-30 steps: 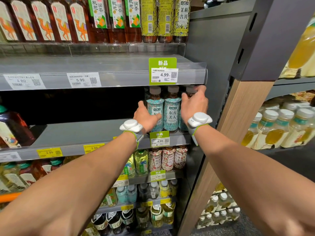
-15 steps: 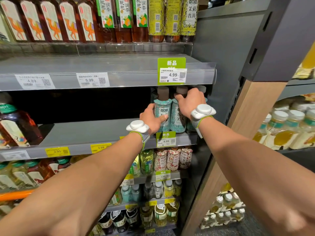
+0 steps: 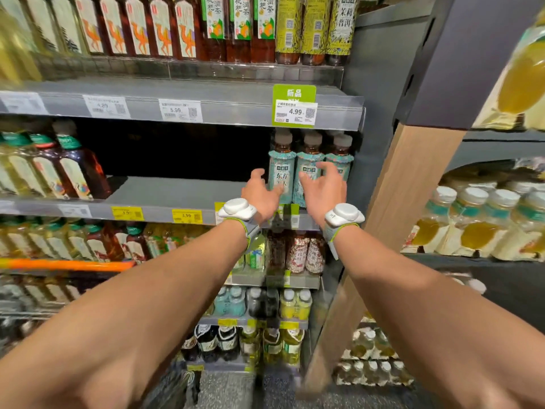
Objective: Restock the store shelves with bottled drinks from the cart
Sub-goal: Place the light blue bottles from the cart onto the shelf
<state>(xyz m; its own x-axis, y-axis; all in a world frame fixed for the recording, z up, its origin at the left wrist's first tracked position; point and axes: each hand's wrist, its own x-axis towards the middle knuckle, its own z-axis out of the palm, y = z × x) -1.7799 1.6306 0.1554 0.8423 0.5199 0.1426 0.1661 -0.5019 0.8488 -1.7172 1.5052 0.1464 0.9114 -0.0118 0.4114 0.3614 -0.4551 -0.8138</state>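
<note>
**Both hands open in front of 3 teal bottles at the shelf's right end**

The left hand [image 3: 261, 191] and the right hand [image 3: 323, 187] are both stretched forward with the fingers spread and relaxed, and neither holds anything. Each wrist carries a white round device, the left one [image 3: 237, 208] and the right one [image 3: 343, 215].

Just behind the hands stand the teal-labelled bottles [image 3: 280, 160], 3 in a row, upright, with grey-brown caps and dark tea inside. The left hand is in front of the lower part of the leftmost bottle. The right hand covers part of the middle bottle [image 3: 306, 156] and of the right bottle [image 3: 343, 157]. I cannot tell whether any finger touches the labels.

The bottles stand at the right end of a grey shelf [image 3: 165, 190], which is bare to their left as far as some dark bottles [image 3: 73, 166] at its left end. On the edge of the shelf above hangs a green price tag [image 3: 294, 106] with 4.99. Higher up is a row of bottles with camel labels [image 3: 138, 28].

The shelves below hold more drinks, and an orange bar [image 3: 65, 264] crosses them at the left. At the right, a wooden panel [image 3: 383, 231] separates this unit from another rack with white-capped bottles of yellow drink [image 3: 477, 219]. The floor [image 3: 224, 388] is speckled grey.
</note>
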